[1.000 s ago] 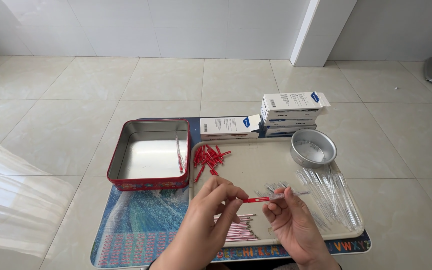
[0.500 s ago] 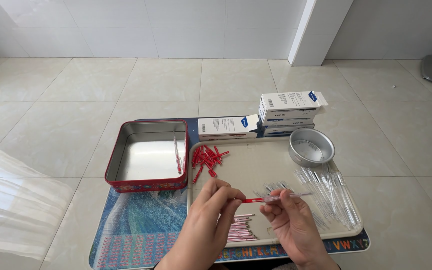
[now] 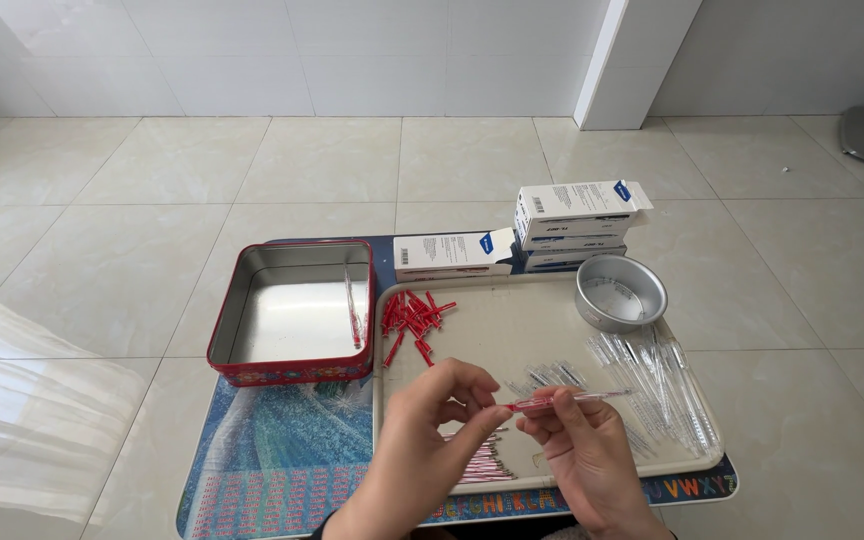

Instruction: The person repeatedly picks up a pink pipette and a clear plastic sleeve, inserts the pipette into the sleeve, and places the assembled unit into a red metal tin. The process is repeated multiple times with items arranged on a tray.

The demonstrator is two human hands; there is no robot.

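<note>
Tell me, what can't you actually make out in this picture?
All in the head view:
- Thin tube between left hand and right hand: too small to tell its contents.
- Pink sticks: partly hidden behind the left hand.
- Mat: its near edge is cut off by the frame.
- Boxes: print too small.

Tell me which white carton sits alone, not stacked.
The long white carton behind the tray, beside the red tin. The other cartons are piled up right of it.
</note>
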